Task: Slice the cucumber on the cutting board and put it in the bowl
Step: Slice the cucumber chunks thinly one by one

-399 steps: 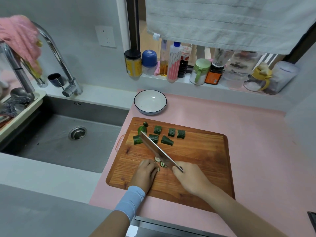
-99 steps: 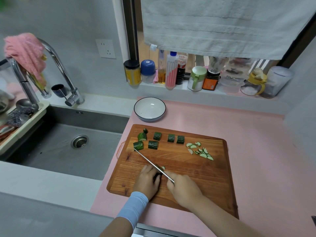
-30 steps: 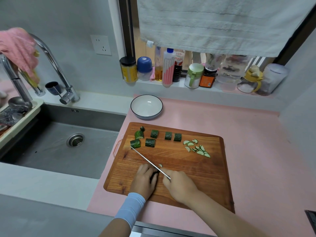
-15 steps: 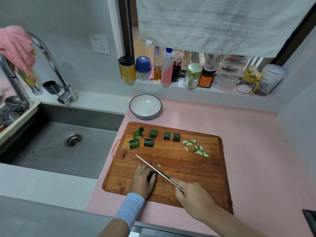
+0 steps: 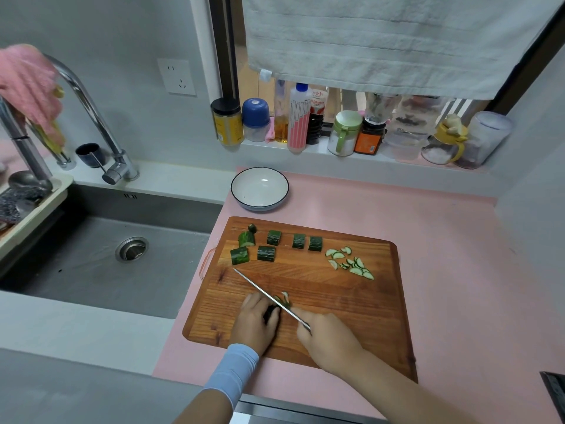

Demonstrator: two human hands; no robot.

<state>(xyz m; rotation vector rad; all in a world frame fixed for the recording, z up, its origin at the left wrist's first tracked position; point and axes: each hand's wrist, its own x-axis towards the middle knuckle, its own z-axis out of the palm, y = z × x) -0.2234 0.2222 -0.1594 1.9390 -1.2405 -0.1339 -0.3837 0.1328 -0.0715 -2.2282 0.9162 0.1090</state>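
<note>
L hand (image 5: 255, 322) curls over cucumber piece (image 5: 282, 302) near cutting board's (image 5: 336, 301) front edge; R hand (image 5: 328, 341) grips knife (image 5: 269, 296) — blade close against L hand. Risk: piece rolls, finger nicked. Behind board, bowl (image 5: 260, 189) — no slices.

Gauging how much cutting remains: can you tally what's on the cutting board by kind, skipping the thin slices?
Uncut cucumber chunks: 6
Cucumber end: 1
Half-cut chunk under the left hand: 1
Knife: 1
Total: 9

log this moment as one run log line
stage: slicing | left hand: holds dark green cucumber piece | right hand: grips silver knife | white dark-rimmed bowl: no slices
</note>
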